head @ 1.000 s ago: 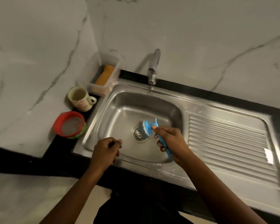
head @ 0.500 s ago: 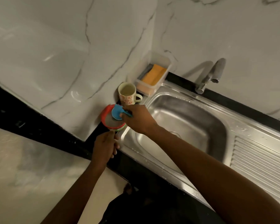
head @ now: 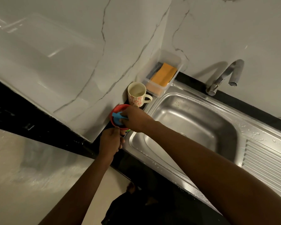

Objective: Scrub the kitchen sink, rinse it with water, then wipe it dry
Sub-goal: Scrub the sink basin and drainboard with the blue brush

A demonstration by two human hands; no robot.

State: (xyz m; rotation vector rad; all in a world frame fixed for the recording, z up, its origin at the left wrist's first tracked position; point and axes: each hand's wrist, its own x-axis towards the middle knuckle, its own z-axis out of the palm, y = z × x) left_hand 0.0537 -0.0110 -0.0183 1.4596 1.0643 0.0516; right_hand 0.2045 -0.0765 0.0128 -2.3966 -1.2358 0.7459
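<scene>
A steel sink point(head: 195, 117) with a ribbed drainboard point(head: 266, 161) fills the right half, water drops on its rim. My right hand point(head: 135, 118) grips a blue scrub brush point(head: 118, 118), whose head sits inside a round red tub point(head: 118, 109) on the dark counter left of the sink. My left hand point(head: 110, 142) is curled at the tub's near edge, gripping it from the front. A steel tap point(head: 225, 75) stands behind the basin; no water runs from it.
A cream mug with red flowers point(head: 137, 94) stands just behind the red tub. A clear plastic box point(head: 164, 73) with an orange sponge sits in the corner. Marble walls meet there. The dark counter edge runs along the front.
My right hand carried the blue brush out of the basin, leftward into the red tub. My left hand moved from the sink's front rim to the tub. The view swung left.
</scene>
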